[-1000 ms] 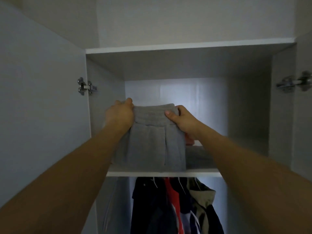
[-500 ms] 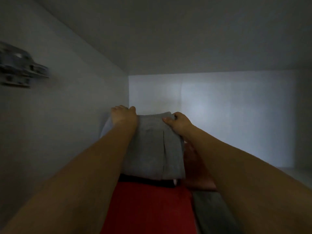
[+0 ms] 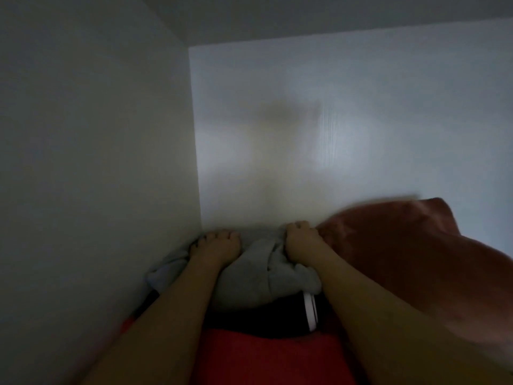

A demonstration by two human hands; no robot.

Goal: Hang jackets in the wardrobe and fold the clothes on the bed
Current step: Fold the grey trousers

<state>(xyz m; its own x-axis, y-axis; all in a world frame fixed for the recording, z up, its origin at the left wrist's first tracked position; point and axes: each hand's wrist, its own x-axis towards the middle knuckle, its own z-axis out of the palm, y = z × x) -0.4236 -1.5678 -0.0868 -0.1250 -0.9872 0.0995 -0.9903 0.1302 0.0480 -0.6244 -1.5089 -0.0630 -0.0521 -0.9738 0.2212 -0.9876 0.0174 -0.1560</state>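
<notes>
Inside the white wardrobe compartment, dim light. Both bare forearms reach in toward the back corner. Left hand sits on the left part of a bunched grey fleece garment, fingers curled into the cloth. Right hand grips the same garment at its right upper edge, knuckles up. The grey garment lies pressed against the back panel and left wall. Beneath it, a black folded garment with white stripes; below that, a bright red folded cloth. Just right of the right hand, a rust-brown soft bundle, blurred at its top edge.
</notes>
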